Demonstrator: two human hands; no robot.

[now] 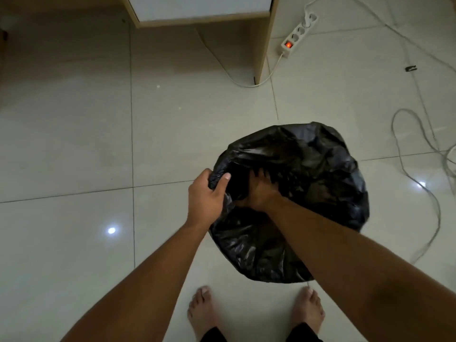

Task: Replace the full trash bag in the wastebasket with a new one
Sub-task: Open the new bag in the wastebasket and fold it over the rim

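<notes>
A black trash bag covers the round wastebasket on the tiled floor in front of my feet; the basket itself is hidden under the plastic. My left hand pinches the bag's edge at the left side of the opening. My right hand reaches down inside the bag's mouth with its fingers spread against the plastic. Whether anything lies inside the bag cannot be told in the dark.
A wooden desk leg and cabinet stand at the back. A white power strip with a lit red switch lies beside the leg. White cables loop over the floor at right. My bare feet are below the bag.
</notes>
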